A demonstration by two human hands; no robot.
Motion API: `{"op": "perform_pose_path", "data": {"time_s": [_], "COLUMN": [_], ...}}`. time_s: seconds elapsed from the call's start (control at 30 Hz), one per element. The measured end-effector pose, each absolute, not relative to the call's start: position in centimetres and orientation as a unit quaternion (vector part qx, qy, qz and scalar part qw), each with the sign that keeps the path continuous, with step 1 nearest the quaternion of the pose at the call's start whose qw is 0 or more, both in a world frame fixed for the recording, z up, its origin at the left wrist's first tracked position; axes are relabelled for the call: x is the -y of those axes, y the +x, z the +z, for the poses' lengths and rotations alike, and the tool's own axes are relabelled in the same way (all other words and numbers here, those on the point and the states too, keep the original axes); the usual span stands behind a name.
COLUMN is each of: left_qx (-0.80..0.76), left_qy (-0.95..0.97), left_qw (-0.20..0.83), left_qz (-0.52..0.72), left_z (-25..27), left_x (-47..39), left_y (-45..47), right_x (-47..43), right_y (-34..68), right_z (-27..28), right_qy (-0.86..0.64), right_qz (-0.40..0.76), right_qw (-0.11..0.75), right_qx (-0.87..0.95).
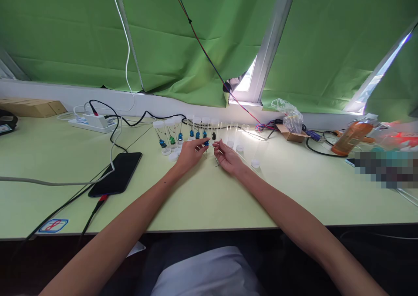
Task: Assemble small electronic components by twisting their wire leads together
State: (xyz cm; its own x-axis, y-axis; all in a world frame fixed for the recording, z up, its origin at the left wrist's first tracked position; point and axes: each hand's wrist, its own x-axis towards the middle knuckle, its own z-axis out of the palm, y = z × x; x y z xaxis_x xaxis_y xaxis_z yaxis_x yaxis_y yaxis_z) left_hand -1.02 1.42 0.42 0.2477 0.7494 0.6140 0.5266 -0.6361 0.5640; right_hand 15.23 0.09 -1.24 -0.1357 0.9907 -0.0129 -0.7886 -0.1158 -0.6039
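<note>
My left hand pinches a small blue piece between thumb and fingertips. A thin stem points down from that piece. Just to the right, my right hand has its fingers curled in; a thin dark pin-like bit shows under them, and what they hold is too small to make out. Behind both hands stand several clear plastic tubes in a row. Small stemmed pieces sit in them: a blue one, a green one and a black one among them. A white round cap lies by my left hand.
A black phone with a cable lies at left, before a white power strip. More clear tubes with a white end lie to the right. Farther right are a small open carton and an orange bottle. Cables run along the back.
</note>
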Motion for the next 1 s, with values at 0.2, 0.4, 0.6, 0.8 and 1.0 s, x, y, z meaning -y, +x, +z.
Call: {"op": "perform_pose_path", "data": {"time_s": [0.2, 0.4, 0.6, 0.8, 1.0], "left_qx": [-0.413, -0.417, -0.419, -0.419, -0.421], "left_qy": [0.781, 0.778, 0.775, 0.775, 0.777], "left_qw": [0.121, 0.124, 0.124, 0.119, 0.114], "left_qz": [0.452, 0.453, 0.456, 0.458, 0.453], "left_z": [0.45, 0.56, 0.44, 0.31, 0.31], "left_x": [-1.37, -1.32, -1.4, -1.48, -1.54], "left_y": [-0.96, -0.96, -1.03, -1.09, -1.14], "right_x": [0.07, 0.09, 0.27, 0.59, 0.63], "right_y": [15.25, 15.38, 15.22, 15.01, 14.89], "right_z": [-1.23, -1.43, -1.45, -1.24, -1.31], "right_qy": [-0.219, -0.211, -0.211, -0.227, -0.234], "right_qz": [0.71, 0.713, 0.713, 0.709, 0.703], "right_qw": [0.617, 0.609, 0.607, 0.606, 0.61], "right_qx": [0.258, 0.277, 0.279, 0.279, 0.281]}}
